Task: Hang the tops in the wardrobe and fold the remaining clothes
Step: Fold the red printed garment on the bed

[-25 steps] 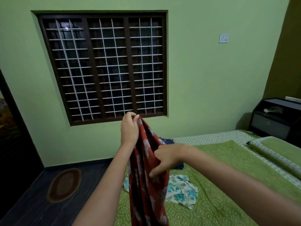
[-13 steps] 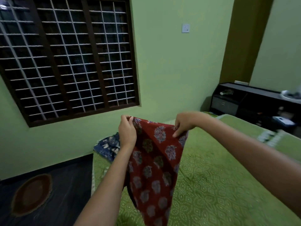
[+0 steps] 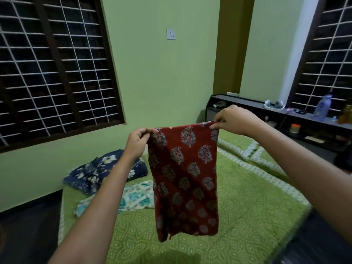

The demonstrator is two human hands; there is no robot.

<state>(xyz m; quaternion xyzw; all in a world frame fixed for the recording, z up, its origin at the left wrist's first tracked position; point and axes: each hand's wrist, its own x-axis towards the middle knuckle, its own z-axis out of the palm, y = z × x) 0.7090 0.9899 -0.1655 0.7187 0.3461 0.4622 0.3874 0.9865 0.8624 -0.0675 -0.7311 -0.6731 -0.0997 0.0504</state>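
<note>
Holding the red printed garment (image 3: 183,180) up by its top edge, you are pinching one corner in your left hand (image 3: 137,143) and the other in your right hand (image 3: 233,119), each grip closed tight on the cloth, so it is hanging flat in the air above the bed (image 3: 247,216) and touching nothing below. It looks already doubled lengthwise, so you are probably squaring it for the next fold. Aim to be keeping both corners level, since your right hand is sitting a little higher than the left and the top edge is slanting. Try keeping the edge taut so the layers are lining up, and check the bottom hem, where a bit of cloth is sagging lower at the left corner. Lowering it onto the bare green stretch in front of you should give a flat place to crease it.

Behind it, a white and teal garment (image 3: 133,198) is lying crumpled on the bed, and a navy floral garment (image 3: 99,171) is bunched near the far edge by the wall. Two barred windows (image 3: 53,69) are showing dark, a switch plate (image 3: 171,34) is sitting on the green wall, and a low dark shelf unit (image 3: 285,119) at the right is carrying a bottle (image 3: 322,105) and small items.
</note>
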